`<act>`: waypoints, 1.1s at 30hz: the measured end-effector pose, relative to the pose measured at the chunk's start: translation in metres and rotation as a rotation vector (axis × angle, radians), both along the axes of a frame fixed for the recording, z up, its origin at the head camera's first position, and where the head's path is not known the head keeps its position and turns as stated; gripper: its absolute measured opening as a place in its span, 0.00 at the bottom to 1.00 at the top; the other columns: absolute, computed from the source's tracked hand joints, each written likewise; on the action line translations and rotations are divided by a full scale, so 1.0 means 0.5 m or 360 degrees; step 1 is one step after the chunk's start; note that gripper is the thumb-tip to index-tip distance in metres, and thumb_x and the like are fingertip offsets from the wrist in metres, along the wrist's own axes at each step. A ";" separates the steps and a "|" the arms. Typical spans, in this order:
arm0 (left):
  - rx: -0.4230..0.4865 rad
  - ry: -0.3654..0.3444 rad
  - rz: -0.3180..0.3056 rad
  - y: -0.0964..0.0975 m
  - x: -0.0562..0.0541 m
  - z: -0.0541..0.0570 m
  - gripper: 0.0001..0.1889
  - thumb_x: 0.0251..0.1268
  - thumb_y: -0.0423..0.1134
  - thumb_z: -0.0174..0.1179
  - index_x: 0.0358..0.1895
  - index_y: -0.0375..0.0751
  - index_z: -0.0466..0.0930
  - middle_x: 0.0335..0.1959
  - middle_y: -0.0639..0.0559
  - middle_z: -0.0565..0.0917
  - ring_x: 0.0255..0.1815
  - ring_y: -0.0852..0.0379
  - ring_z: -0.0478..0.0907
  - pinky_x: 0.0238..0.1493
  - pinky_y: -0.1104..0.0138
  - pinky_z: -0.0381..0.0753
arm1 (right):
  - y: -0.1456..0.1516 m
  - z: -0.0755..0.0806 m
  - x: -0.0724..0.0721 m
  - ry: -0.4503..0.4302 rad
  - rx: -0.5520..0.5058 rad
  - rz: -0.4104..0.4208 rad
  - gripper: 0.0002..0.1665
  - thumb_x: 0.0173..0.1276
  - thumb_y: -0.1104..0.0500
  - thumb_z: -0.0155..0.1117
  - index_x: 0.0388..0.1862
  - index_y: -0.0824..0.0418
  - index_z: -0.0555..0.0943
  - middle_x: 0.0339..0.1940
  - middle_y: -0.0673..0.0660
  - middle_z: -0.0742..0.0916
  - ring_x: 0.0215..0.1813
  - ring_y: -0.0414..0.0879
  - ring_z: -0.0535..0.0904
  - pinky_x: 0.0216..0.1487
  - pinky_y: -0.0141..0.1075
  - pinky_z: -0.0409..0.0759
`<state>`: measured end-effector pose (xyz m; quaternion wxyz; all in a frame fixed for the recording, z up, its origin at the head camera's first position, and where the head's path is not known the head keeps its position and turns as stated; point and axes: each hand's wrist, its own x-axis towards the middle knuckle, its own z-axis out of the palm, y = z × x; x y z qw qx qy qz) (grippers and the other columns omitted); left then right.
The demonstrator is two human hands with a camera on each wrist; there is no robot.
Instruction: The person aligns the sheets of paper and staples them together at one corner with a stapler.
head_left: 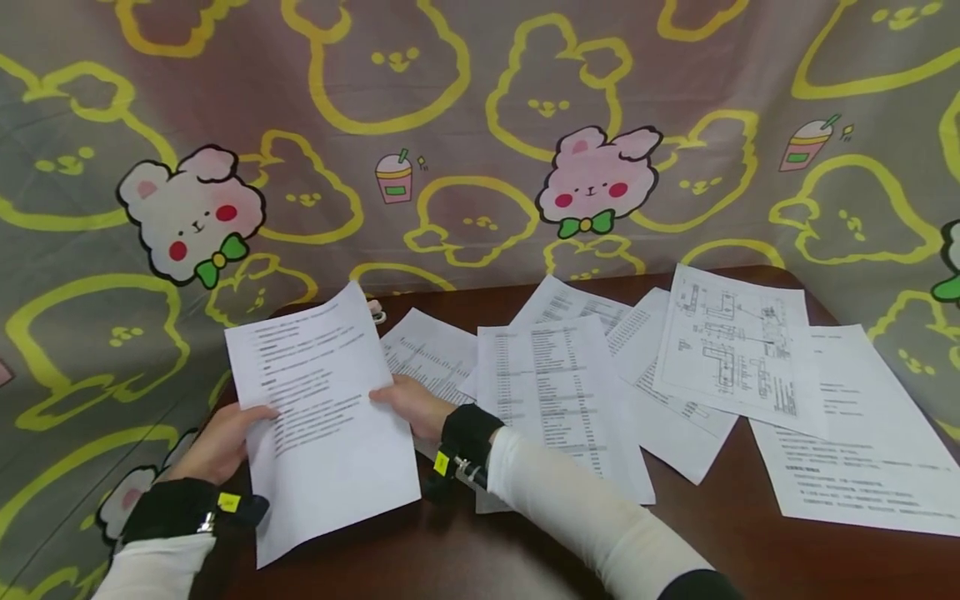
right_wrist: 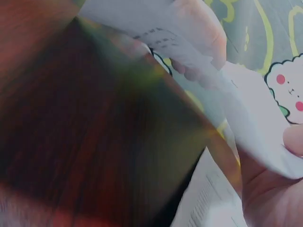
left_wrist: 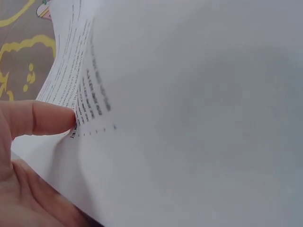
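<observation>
A printed sheet of paper (head_left: 322, 467) is held up, tilted, over the left part of the table. My left hand (head_left: 219, 442) pinches its left edge, the thumb lying on the printed face and the other fingers behind. At the opposite edge my right hand (head_left: 416, 406) pinches it the same way, thumb in front. In the left wrist view the blank lower part of the sheet (left_wrist: 189, 142) fills most of the picture, bending near the thumb. The right wrist view shows the sheet (right_wrist: 255, 127) from its edge, gripped between thumb and fingers.
Several printed sheets lie on the brown table (head_left: 705, 533): a page with a table of text (head_left: 551, 400) in the middle, a technical drawing (head_left: 738, 342) overlapping others, and a text page (head_left: 862, 450) at far right. A small white object (head_left: 377, 312) sits at the back edge. A patterned curtain (head_left: 465, 100) hangs behind.
</observation>
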<state>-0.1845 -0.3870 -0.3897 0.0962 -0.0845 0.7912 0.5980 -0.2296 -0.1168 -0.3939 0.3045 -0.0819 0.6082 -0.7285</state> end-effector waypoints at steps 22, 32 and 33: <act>-0.0123 0.0190 -0.0198 0.123 -0.031 0.028 0.32 0.72 0.47 0.56 0.71 0.32 0.60 0.51 0.48 0.83 0.44 0.50 0.85 0.42 0.54 0.82 | 0.154 0.037 -0.063 0.0253 0.0422 0.0022 0.19 0.76 0.58 0.52 0.62 0.63 0.73 0.40 0.57 0.86 0.39 0.48 0.83 0.39 0.37 0.79; -0.0109 0.0268 -0.0252 0.180 -0.037 0.032 0.30 0.71 0.46 0.57 0.69 0.34 0.64 0.55 0.40 0.81 0.44 0.47 0.85 0.42 0.54 0.82 | 0.222 0.058 -0.069 0.0402 0.0547 -0.0014 0.24 0.71 0.62 0.58 0.65 0.64 0.72 0.43 0.58 0.86 0.40 0.48 0.83 0.41 0.37 0.79; -0.0110 0.0275 -0.0257 0.186 -0.038 0.033 0.29 0.72 0.46 0.57 0.69 0.33 0.64 0.55 0.39 0.81 0.44 0.46 0.85 0.42 0.54 0.82 | 0.228 0.059 -0.070 0.0419 0.0560 -0.0018 0.24 0.71 0.62 0.59 0.65 0.65 0.72 0.43 0.58 0.86 0.40 0.48 0.83 0.41 0.37 0.79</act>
